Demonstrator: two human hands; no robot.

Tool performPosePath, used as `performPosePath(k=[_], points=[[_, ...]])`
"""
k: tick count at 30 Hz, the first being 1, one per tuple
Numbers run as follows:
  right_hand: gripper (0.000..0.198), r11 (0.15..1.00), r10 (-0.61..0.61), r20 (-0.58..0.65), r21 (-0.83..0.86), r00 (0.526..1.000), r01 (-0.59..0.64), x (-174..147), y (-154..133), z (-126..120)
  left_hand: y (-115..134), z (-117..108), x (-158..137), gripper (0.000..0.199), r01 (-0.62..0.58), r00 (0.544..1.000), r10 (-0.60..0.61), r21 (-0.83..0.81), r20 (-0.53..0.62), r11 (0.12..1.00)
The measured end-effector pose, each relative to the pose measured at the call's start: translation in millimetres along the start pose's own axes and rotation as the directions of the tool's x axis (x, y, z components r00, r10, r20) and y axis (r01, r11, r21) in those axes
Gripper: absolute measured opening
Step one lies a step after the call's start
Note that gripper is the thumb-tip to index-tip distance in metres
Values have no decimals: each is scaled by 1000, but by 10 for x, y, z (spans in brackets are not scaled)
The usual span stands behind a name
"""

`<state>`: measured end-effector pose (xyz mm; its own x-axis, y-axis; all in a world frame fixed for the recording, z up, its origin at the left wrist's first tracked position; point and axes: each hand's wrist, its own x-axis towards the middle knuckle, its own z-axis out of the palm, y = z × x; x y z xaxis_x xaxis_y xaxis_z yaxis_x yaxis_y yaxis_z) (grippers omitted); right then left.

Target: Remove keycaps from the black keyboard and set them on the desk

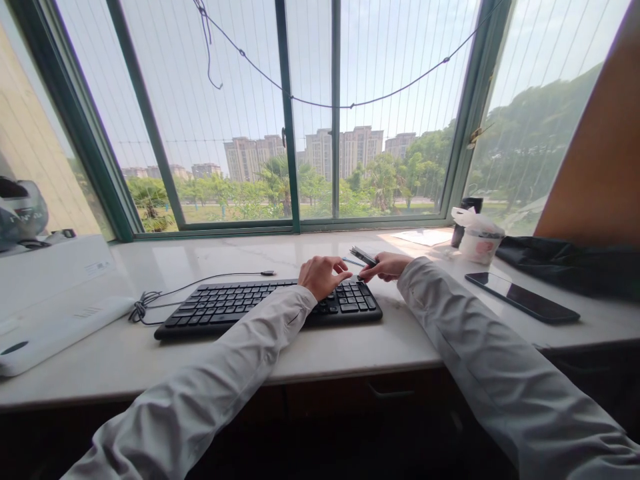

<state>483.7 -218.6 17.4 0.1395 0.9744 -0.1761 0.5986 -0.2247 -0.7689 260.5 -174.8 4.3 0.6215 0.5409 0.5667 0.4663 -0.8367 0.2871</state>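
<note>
A black keyboard (235, 305) lies on the pale stone windowsill desk (390, 340), its cable (165, 297) coiled at the left end. My left hand (323, 275) hovers over the keyboard's right part, fingers curled and pinched, with nothing visibly in it. My right hand (386, 266) is just beyond the keyboard's right end, holding a small dark flat object (363, 256) that sticks up to the left; what it is I cannot make out. The two hands are nearly touching.
A black phone (523, 297) lies face up at the right. Behind it stand a white cup in a plastic bag (479, 239), a dark cylinder (463, 217) and papers (423, 236). A dark bag (565, 260) is far right. White boxes (50, 293) fill the left.
</note>
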Motion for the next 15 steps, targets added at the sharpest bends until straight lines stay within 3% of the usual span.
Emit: performPosePath(k=[6,15], points=[[42,996,52,117,65,992,-60,54,38,42,23,-13,-10,15,-7,1000,6,38,24,999],[47,997,79,80,11,994,-80,88,73,38,43,-17,-18,16,-8,998,4,52,59,999]])
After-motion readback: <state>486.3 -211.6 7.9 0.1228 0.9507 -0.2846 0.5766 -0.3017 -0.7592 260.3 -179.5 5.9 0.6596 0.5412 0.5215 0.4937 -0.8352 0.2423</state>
